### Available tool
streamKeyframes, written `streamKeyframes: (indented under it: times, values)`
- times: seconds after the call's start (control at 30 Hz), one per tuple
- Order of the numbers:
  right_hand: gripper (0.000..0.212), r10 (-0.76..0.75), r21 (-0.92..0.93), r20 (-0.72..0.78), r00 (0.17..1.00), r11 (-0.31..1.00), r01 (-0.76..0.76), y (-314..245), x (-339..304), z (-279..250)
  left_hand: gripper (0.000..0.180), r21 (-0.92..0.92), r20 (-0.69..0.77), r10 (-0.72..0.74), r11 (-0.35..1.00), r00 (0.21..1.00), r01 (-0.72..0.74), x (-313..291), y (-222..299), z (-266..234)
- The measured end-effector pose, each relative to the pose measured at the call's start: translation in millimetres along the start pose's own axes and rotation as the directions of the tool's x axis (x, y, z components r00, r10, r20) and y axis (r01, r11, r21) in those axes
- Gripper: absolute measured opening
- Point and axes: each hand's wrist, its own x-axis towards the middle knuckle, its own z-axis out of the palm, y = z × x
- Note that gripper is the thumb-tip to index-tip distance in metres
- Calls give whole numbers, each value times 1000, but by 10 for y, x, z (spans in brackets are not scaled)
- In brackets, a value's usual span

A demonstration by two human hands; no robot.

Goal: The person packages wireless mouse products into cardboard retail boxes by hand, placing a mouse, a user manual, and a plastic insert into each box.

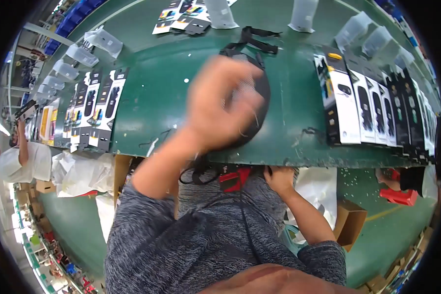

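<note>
My left hand (220, 105) is smeared by motion over a dark, rounded pouch (260, 105) on the green table. Its fingers look bent, but whether they grip the pouch cannot be made out. Black straps (259, 39) stretch from the pouch's far end. Below the table's front edge, my right hand (280, 179) is low over my lap, its fingertips mostly hidden. A red item (234, 179) with black cord beside it lies in my lap, between my forearms.
Black-and-white printed cartons (360, 105) stand in a row on the right; more flat cartons (100, 110) lie on the left. Translucent bins (220, 13) line the table's far side. An open cardboard box (349, 225) is below, at right. Another person (24, 159) is at far left.
</note>
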Motion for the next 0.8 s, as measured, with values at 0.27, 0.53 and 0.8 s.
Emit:
streamKeyframes:
  times: [0.27, 0.53, 0.8]
  values:
    - [57, -64, 21, 132, 989, 998, 61, 51, 70, 205, 132, 539, -209, -731, 469, 650, 700, 544, -3633, -1694]
    - [57, -65, 237, 304, 950, 972, -9, 128, 126, 301, 161, 580, -97, -895, 305, 436, 755, 1138, -4589, -1120]
    - [61, -70, 209, 411, 909, 978, -19, 62, 298, 70, 128, 419, 37, -864, 469, 502, 777, 1364, -4700, -927]
